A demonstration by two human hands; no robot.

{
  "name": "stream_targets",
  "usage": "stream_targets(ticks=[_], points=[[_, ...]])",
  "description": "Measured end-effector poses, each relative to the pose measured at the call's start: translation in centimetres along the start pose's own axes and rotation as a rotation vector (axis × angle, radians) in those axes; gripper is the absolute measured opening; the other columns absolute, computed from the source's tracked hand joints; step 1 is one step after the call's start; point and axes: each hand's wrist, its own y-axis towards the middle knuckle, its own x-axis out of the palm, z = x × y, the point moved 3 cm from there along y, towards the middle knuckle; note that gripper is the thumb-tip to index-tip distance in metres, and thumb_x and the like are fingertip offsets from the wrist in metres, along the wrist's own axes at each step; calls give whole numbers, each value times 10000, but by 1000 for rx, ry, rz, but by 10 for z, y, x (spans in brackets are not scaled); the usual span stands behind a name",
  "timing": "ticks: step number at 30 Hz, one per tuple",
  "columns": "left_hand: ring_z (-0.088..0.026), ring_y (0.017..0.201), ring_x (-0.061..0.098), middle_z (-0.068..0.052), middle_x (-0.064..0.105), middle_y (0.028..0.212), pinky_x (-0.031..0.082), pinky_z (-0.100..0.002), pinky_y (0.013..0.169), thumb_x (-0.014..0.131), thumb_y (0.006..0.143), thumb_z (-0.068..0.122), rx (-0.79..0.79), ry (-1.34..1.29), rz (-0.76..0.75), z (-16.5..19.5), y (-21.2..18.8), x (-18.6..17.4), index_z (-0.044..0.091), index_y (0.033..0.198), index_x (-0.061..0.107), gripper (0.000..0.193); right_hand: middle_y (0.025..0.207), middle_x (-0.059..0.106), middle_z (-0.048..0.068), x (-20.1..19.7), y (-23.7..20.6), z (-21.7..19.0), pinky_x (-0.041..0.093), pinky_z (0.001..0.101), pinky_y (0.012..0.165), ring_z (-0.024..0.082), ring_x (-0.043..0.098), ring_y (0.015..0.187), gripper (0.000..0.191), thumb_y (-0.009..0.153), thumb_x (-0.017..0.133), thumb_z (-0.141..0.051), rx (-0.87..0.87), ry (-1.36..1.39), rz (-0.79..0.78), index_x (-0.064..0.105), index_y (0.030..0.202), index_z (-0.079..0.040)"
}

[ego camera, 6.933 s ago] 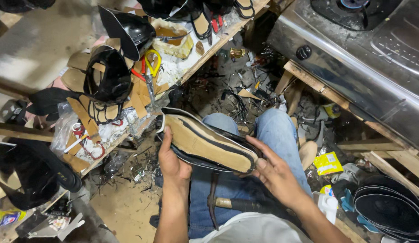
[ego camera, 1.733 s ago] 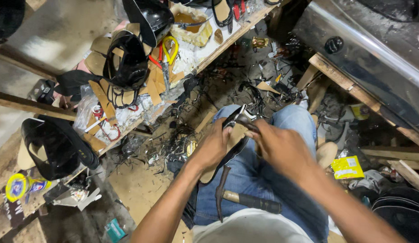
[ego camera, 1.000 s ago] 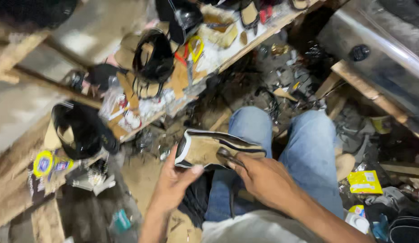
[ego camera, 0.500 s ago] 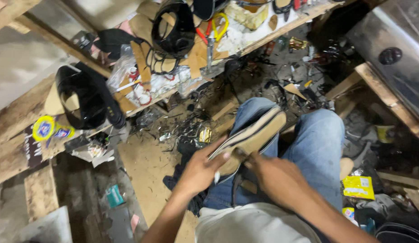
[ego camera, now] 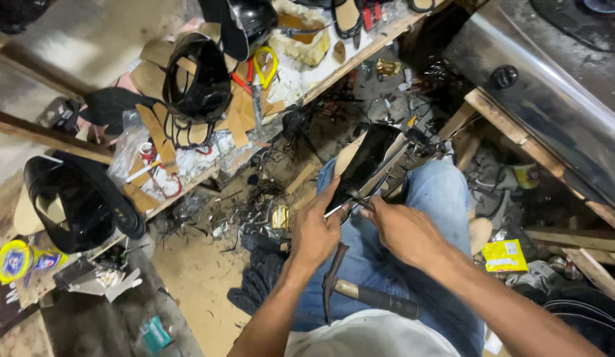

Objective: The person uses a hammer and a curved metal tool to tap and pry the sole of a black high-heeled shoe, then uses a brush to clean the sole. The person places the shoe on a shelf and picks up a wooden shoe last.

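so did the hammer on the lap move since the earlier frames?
Cannot tell. The hammer lies across the jeans below the left hand, much as in the earliest frame; the hands hide it between, and the head camera swings throughout.

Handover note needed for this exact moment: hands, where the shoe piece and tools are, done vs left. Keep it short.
Left hand: grips the near end of the dark shoe sole, thumb up along its edge.
Right hand: pinches the sole's edge from the other side, next to a thin metal tool; which hand holds the tool is unclear.
Sole: tilted over the lap, its far end toward the floor clutter.
Hammer: lying loose on the lap, untouched.
Bench to the left holds black straps and yellow-handled pliers.
Done: cannot tell.
Left: edge work on the sole looks unfinished.
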Motion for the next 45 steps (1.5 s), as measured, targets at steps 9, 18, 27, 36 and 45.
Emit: stream_targets(ticks=[9, 18, 27, 36, 45], points=[[-193, 1298, 658, -109, 670, 1423, 501, -282, 1020, 678, 929, 122, -261, -182, -27, -21, 9, -5, 254, 1413, 623, 505, 786, 695, 257, 32, 18, 0, 504, 593, 646, 474, 681, 773, 227, 931, 490, -102, -102, 3, 150, 550, 1131, -15], [-379, 1184, 632, -177, 688, 1260, 499, -450, 999, 639, 916, 138, -134, 238, -259, 4, 19, -10, 335, 1490, 529, 616, 911, 700, 273, 17, 9, 10, 535, 570, 652, 472, 697, 795, 307, 886, 478, -69, -122, -109, 245, 580, 1166, 4], [-350, 1197, 677, -196, 683, 1309, 521, -406, 1011, 610, 949, 221, -236, 65, -317, -7, 17, -15, 410, 1553, 409, 664, 775, 680, 276, 19, 16, 11, 508, 577, 663, 475, 679, 768, 256, 1001, 486, -226, -24, 26, 41, 583, 1137, -32], [-287, 1411, 484, -162, 488, 1542, 414, -396, 1115, 481, 944, 656, -248, -9, -629, -46, 49, -17, 390, 1580, 325, 707, 776, 677, 296, 40, 11, 12, 500, 584, 648, 488, 670, 757, 311, 972, 462, -137, -68, 86, 130, 560, 1227, 13], [-420, 1139, 659, -261, 710, 1170, 489, -497, 992, 486, 1034, 414, -211, 430, -297, 0, 29, 6, 253, 1559, 432, 552, 849, 722, 227, 9, -8, 11, 557, 561, 694, 431, 714, 812, 264, 918, 525, -147, 5, -228, 64, 626, 1143, -51]])
